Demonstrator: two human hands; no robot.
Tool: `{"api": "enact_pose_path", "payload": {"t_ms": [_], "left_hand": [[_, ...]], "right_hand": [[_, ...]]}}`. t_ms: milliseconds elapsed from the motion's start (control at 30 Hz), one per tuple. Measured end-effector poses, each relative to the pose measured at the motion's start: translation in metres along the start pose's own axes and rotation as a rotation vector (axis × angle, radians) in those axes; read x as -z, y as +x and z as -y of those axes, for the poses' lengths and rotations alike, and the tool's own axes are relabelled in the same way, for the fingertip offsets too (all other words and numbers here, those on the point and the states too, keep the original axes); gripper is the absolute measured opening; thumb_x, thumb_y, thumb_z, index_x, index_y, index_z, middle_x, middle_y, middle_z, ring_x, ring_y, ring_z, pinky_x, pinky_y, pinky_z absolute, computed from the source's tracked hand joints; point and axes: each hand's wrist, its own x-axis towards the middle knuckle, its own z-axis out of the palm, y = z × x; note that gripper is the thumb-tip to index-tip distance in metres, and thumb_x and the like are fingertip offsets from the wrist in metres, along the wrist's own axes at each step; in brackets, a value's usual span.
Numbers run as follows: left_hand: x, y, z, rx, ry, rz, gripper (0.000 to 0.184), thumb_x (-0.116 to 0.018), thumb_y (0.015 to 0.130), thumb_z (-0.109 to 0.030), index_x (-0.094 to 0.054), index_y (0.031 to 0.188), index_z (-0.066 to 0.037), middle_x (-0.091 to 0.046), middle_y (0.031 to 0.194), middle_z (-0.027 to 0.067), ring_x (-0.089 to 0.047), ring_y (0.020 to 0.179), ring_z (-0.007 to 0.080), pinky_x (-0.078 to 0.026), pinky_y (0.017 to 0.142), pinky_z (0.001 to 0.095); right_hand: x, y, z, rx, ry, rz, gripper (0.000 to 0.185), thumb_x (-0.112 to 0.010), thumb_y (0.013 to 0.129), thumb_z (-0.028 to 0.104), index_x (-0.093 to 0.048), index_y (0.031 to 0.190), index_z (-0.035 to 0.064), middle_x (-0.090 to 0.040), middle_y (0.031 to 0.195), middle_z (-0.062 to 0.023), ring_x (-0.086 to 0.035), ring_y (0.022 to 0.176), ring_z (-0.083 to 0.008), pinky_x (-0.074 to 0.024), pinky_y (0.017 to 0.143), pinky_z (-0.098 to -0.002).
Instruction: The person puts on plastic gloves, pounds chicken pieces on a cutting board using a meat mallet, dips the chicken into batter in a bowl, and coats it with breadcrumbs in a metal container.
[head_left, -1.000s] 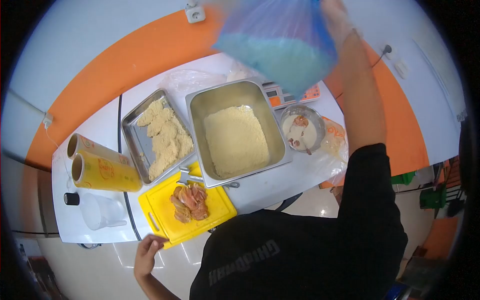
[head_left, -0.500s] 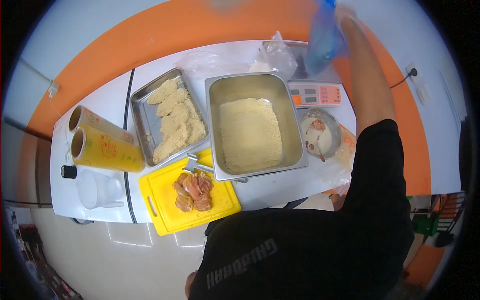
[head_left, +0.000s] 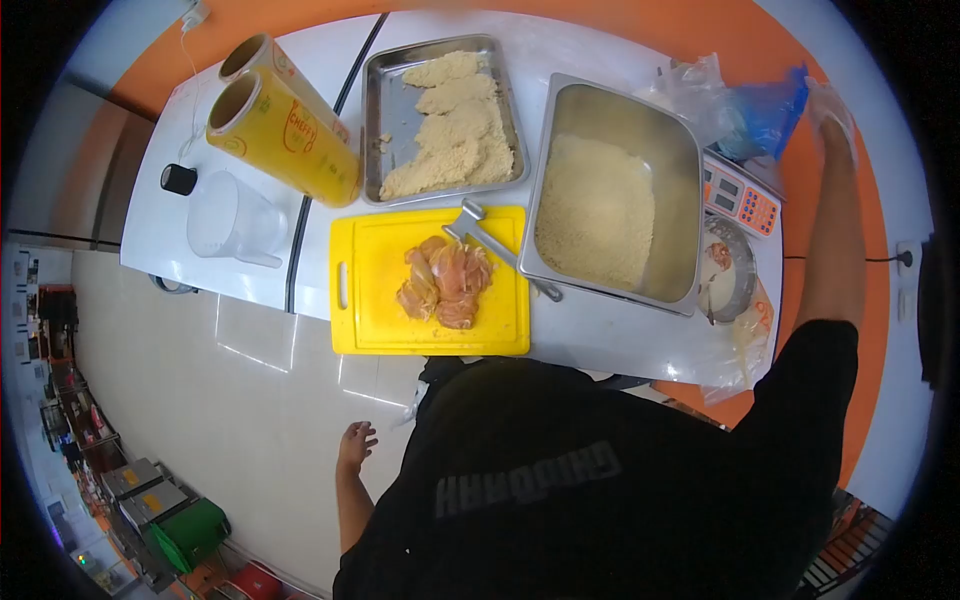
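Observation:
My right hand, in a clear plastic glove, is at the far right. Its fingers are blurred and appear closed on the edge of a blue plastic bag, which sits low over the back of the digital scale. My left hand hangs bare beside my body, over the floor, fingers apart and holding nothing. Raw chicken pieces lie on a yellow cutting board. A metal meat mallet rests across the board's corner. Beside it stands a deep steel pan of pale crumbs.
Breaded pieces fill much of a shallow steel tray. Cling film rolls and a clear plastic jug stand left. A metal bowl with white mixture sits right, near clear plastic bags.
The view has turned, shifting the table up and the pans rightward. My right hand and the blue bag have come down toward the scale. My left hand now shows more fully.

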Motion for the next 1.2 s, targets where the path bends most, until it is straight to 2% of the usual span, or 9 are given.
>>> {"api": "enact_pose_path", "payload": {"t_ms": [133,333,433,500,567,667,967,1067,1200], "left_hand": [[-0.006,0.006,-0.002,-0.041,0.015,-0.001,0.039,-0.052,0.095,-0.036,-0.053,0.121,-0.007,-0.064,0.113,0.0118,-0.065,0.095,0.0239,-0.048,0.072,0.0358],[-0.013,0.018,-0.008,-0.162,0.017,0.022,0.04,-0.054,0.095,-0.033,-0.054,0.119,-0.001,-0.064,0.106,0.0143,-0.065,0.09,0.0234,-0.049,0.068,0.0309],[-0.008,0.027,-0.024,-0.242,0.0,0.042,0.038,-0.056,0.095,-0.028,-0.055,0.117,0.002,-0.063,0.103,0.0144,-0.064,0.091,0.0234,-0.053,0.074,0.0328],[-0.001,0.045,-0.03,-0.28,0.01,0.061,0.036,-0.056,0.095,-0.027,-0.056,0.116,0.003,-0.063,0.103,0.0143,-0.063,0.093,0.0236,-0.054,0.078,0.0338],[0.009,0.047,-0.043,-0.305,0.059,0.083,0.033,-0.056,0.095,-0.024,-0.057,0.114,0.003,-0.062,0.105,0.0148,-0.062,0.097,0.0232,-0.055,0.082,0.0343],[0.034,0.059,-0.044,-0.338,0.083,0.091,0.033,-0.056,0.095,-0.024,-0.058,0.114,0.004,-0.062,0.105,0.0152,-0.062,0.098,0.0226,-0.055,0.082,0.0342],[0.129,0.093,0.055,-0.148,0.194,0.061,0.035,-0.056,0.094,-0.026,-0.058,0.113,0.004,-0.065,0.099,0.0156,-0.064,0.088,0.0219,-0.054,0.076,0.0326],[0.16,0.11,0.078,-0.102,0.17,0.072,0.036,-0.056,0.094,-0.026,-0.058,0.113,0.004,-0.065,0.095,0.0153,-0.064,0.082,0.0214,-0.054,0.074,0.032],[0.18,0.13,0.075,-0.157,0.141,0.076,0.034,-0.056,0.094,-0.025,-0.058,0.113,0.003,-0.064,0.097,0.0137,-0.062,0.085,0.0206,-0.053,0.074,0.0318]], "right_hand": [[0.049,-0.071,0.03,0.13,0.41,-0.179,0.061,-0.046,0.091,0.052,-0.053,0.132,0.0069,-0.058,0.128,-0.0136,-0.057,0.11,-0.027,-0.0397,0.098,-0.0402],[0.118,-0.339,0.172,0.566,1.096,0.086,0.05,-0.055,0.092,0.043,-0.057,0.124,0.0046,-0.062,0.102,-0.0072,-0.056,0.089,-0.0175,-0.0444,0.085,-0.0313],[0.072,-0.415,0.229,0.807,0.926,0.376,0.032,-0.058,0.095,0.027,-0.061,0.116,0.0032,-0.064,0.102,-0.0119,-0.06,0.089,-0.0242,-0.0474,0.084,-0.0362],[0.01,-0.473,0.285,0.98,1.168,0.33,0.024,-0.053,0.094,0.025,-0.065,0.1,0.0048,-0.065,0.097,-0.0142,-0.062,0.092,-0.0303,-0.0488,0.081,-0.0447],[-0.002,-0.509,0.334,1.094,0.706,0.699,0.014,-0.057,0.088,0.016,-0.061,0.096,0.0046,-0.062,0.094,-0.0149,-0.06,0.099,-0.0299,-0.0475,0.086,-0.04],[-0.049,-0.55,0.362,1.409,0.478,0.262,0.014,-0.057,0.082,0.016,-0.061,0.093,0.0085,-0.062,0.092,-0.0129,-0.057,0.105,-0.0276,-0.0475,0.087,-0.0385],[-0.051,-0.554,0.368,1.159,0.537,0.245,0.019,-0.057,0.083,0.012,-0.064,0.1,0.0097,-0.063,0.102,-0.0075,-0.06,0.103,-0.0229,-0.0489,0.087,-0.0348],[-0.014,-0.542,0.379,0.696,1.071,0.46,0.019,-0.051,0.092,0.011,-0.061,0.107,0.0088,-0.061,0.103,-0.0062,-0.062,0.096,-0.0208,-0.0509,0.083,-0.0323],[-0.001,-0.537,0.401,-0.263,1.893,0.806,0.021,-0.045,0.097,0.012,-0.057,0.113,0.0067,-0.061,0.105,-0.008,-0.064,0.088,-0.0181,-0.0526,0.078,-0.0298]]}}
